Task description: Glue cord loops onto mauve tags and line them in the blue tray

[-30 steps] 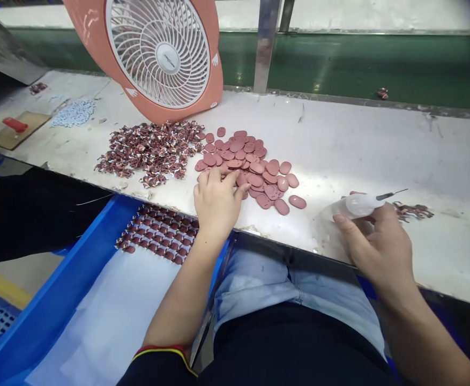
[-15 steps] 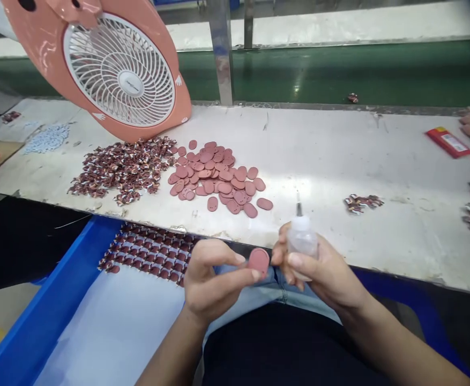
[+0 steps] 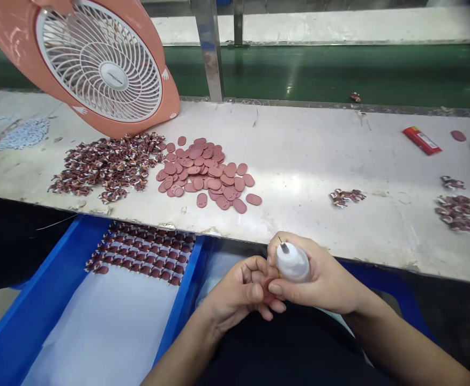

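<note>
My left hand (image 3: 245, 292) pinches a reddish oval disc (image 3: 267, 290) between thumb and fingers, low in front of the worktable. My right hand (image 3: 313, 276) is wrapped round a translucent white bottle (image 3: 293, 262) with a thin needle tip, tilted up to the left. The right thumb touches the disc's edge, and the two hands meet there. On the table beyond lies a pile of similar oval discs (image 3: 214, 177). Left of it is a heap of small dark red and white pieces (image 3: 106, 163).
A pink fan (image 3: 170, 102) leans at the back left. Below the table edge, a blue tray (image 3: 37, 300) holds rows of dark red pieces on white sheeting. Small clusters (image 3: 460, 212) and a red packet (image 3: 422, 140) lie on the right. Behind runs a green belt (image 3: 323, 75).
My hands have come together, and my right thumb now touches the disc. The bottle has moved lower and tipped over from upright. The view has shifted right; the person's hand at the right edge is gone.
</note>
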`<state>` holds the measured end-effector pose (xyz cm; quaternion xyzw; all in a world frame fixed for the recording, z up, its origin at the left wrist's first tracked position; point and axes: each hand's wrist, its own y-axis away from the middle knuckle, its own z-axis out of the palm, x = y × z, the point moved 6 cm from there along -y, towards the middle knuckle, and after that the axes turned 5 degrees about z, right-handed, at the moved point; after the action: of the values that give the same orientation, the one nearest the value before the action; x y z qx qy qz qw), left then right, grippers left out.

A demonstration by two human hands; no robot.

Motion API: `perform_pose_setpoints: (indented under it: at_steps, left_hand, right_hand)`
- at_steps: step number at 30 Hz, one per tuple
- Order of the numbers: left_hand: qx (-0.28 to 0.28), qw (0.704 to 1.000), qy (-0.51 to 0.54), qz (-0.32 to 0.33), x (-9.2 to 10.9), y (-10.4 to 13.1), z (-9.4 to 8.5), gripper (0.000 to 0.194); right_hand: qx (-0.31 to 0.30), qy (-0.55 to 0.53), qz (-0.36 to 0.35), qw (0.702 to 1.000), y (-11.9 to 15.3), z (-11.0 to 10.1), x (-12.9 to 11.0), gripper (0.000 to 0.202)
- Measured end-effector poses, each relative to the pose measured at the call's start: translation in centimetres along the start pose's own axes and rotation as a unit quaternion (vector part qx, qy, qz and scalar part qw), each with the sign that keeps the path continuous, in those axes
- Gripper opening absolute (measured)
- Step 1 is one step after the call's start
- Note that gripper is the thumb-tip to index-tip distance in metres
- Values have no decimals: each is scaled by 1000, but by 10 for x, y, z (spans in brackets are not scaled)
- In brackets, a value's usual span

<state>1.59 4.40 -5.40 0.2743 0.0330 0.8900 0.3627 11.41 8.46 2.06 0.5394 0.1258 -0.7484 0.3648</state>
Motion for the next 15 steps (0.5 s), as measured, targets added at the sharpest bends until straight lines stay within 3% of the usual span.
perform_pose_setpoints:
  at_steps: [3, 6, 10, 13, 15]
  left_hand:
    - [-4, 999, 32, 8, -4, 0, 1, 49]
    - [34, 997, 50, 45, 2, 2, 4, 45]
    - [109, 987, 68, 98, 14, 6, 8, 37]
    - [135, 981, 67, 119, 21, 5, 10, 31]
    - [144, 979, 58, 131, 23, 5, 12, 29]
  right_hand:
    - [81, 23, -20, 996, 11, -12, 5, 35]
    - [185, 107, -22, 977, 31, -34, 8, 48]
    - [250, 316, 6, 915, 57, -53, 7, 49]
    - [311, 397, -58, 862, 74, -55, -6, 42]
    - [354, 384, -103, 847, 84, -54, -13, 36]
